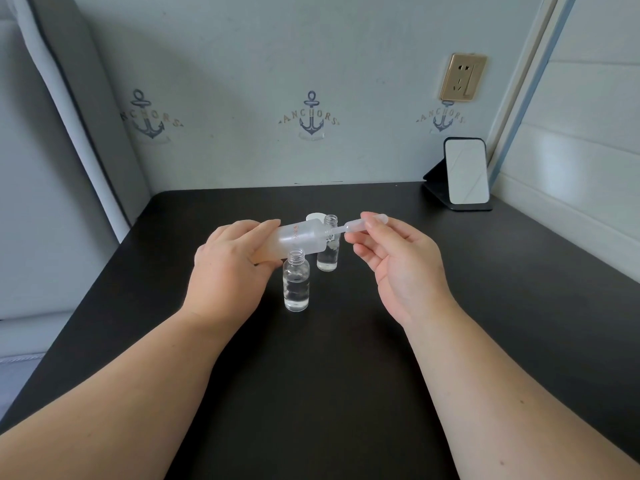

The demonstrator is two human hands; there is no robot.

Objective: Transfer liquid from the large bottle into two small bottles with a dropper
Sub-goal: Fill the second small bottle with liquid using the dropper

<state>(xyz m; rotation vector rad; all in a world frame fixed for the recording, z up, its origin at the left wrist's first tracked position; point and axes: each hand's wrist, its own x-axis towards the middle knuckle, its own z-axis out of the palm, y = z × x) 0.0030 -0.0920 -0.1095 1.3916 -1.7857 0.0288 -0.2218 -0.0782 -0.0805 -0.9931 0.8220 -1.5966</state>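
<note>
Tilting the large bottle (298,240) sideways, my left hand (228,271) grips it; my right hand (398,258) pinches the dropper (356,226) at its mouth, above two small bottles (296,284) on the tabletop (346,375).

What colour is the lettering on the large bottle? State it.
Orange-red lettering on the frosted large bottle, in the head view.

I see a black tabletop (346,393) pushed vs. a pale blue-grey wall (277,46) w/ navy anchor prints (311,115). Gold wall socket (462,77) upper right. Small mirror on black stand (465,173) at table's back right corner. White panelled wall (588,150) on right, grey padded headboard (69,98) on left. Light's soft, even.
</note>
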